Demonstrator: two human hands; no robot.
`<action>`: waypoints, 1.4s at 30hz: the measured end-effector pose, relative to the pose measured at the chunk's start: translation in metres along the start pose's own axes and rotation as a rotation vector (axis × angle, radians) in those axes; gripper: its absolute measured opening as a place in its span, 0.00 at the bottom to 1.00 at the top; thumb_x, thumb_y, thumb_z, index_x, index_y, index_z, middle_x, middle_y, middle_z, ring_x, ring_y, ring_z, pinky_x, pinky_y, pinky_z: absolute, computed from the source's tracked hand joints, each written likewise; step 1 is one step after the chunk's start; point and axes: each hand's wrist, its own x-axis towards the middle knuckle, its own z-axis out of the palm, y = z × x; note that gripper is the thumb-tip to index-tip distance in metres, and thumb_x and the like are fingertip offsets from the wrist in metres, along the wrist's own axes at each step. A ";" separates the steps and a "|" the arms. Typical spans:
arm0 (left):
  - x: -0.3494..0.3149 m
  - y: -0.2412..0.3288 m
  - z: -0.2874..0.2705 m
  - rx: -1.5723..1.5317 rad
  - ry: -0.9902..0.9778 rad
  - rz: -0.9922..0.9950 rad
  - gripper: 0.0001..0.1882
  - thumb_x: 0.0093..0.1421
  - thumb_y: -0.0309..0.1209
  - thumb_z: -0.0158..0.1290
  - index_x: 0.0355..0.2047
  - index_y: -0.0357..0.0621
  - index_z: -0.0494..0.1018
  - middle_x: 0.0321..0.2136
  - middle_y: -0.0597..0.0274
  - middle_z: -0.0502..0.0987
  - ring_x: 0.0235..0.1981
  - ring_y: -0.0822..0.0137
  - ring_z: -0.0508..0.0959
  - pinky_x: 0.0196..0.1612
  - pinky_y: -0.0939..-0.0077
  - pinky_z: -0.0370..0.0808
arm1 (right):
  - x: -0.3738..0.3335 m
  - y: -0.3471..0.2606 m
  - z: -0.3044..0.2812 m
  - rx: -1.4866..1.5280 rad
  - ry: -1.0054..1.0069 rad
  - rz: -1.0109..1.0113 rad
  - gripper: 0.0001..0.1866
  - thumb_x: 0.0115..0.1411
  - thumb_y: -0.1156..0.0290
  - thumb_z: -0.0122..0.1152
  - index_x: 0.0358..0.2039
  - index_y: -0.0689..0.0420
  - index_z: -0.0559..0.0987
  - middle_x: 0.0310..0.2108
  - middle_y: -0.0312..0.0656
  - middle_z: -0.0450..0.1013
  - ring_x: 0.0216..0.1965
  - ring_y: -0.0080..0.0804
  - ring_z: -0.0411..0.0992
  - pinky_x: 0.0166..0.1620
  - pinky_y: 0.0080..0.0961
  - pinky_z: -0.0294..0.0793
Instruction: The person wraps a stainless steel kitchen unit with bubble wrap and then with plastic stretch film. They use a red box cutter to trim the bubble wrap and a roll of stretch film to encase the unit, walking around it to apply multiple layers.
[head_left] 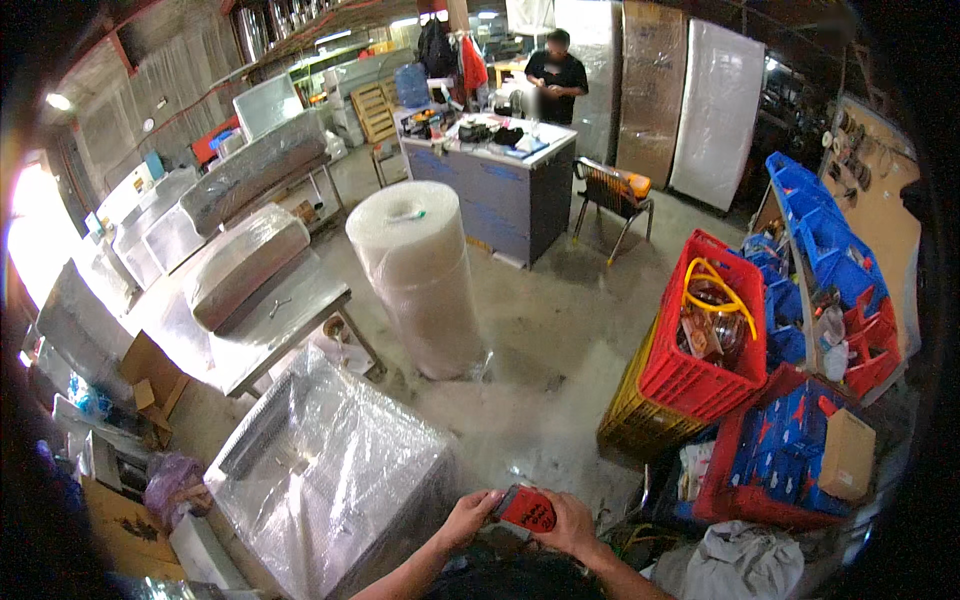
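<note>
Near the lower edge, a small flat red object with dark marks on its face (527,508) is held up between my two hands. A grey or dark edge runs along its left side, and its exact kind I cannot make out. My left hand (470,517) grips that left edge, thumb and fingers closed. My right hand (570,526) is wrapped round the right side. Just left of my hands stands a large boxy metal piece wrapped in clear plastic (330,480).
A tall bubble wrap roll (420,290) stands ahead. At right, a red crate (700,385) sits on a yellow crate (640,410), beside blue bins (825,240). A metal table (290,340) is at left. Beyond a grey counter (490,190) stands another person (560,80); a chair (612,200) is nearby.
</note>
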 end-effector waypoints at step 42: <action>0.311 0.080 -0.744 0.360 0.318 -0.310 0.25 0.57 0.49 0.63 0.50 0.48 0.82 0.48 0.51 0.82 0.46 0.57 0.82 0.52 0.58 0.77 | 0.296 -0.148 0.207 -0.082 -0.286 0.352 0.44 0.42 0.65 0.77 0.61 0.58 0.68 0.48 0.53 0.74 0.50 0.55 0.74 0.53 0.47 0.73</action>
